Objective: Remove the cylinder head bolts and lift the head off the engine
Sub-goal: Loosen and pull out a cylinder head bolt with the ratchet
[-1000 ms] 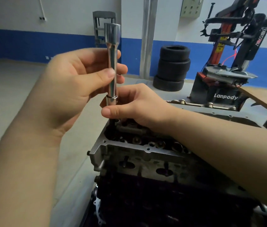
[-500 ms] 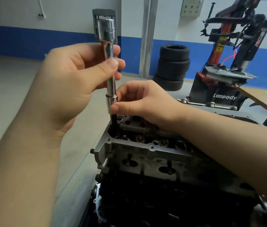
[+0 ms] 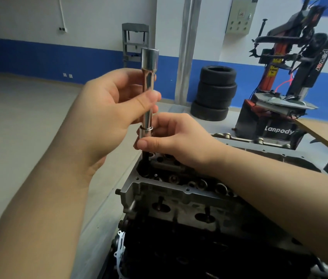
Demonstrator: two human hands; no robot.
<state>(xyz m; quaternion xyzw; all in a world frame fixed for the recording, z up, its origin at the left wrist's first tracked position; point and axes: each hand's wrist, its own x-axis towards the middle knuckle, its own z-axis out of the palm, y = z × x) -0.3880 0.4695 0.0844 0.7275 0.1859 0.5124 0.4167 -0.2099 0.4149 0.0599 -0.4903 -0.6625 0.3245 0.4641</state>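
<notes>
Left hand (image 3: 106,115): thumb and fingers pinching the upper part of a chrome socket extension (image 3: 148,91), just below its wider top end. Extension upright, leaning very slightly, top end clear above the fingers. Right hand (image 3: 176,140): thumb and curled fingers pinching the same extension at its lower end, just under a narrow collar ring. Both forearms bare, entering from the near edge.

Below the right hand's grip, a dark shaft (image 3: 145,161) running down from the extension into a recess at the near-left corner of the cylinder head (image 3: 179,196). Cannot tell whether that shaft is a bolt or a bit; its lower end hidden in the recess.

Cylinder head seated on the engine block (image 3: 189,248), dark and greasy, occupying the lower centre. Round bores and valve gear visible along the head's upper face; ports with studs on the side facing the camera. Right forearm crossing over the head's far-right part.

Surroundings: grey tabletop (image 3: 102,218) under the engine; stack of three tyres (image 3: 214,93) against a white-and-blue wall; tyre-changing machine (image 3: 279,109) marked "Lanpody" at right; grey frame (image 3: 135,41) by the wall behind the extension.
</notes>
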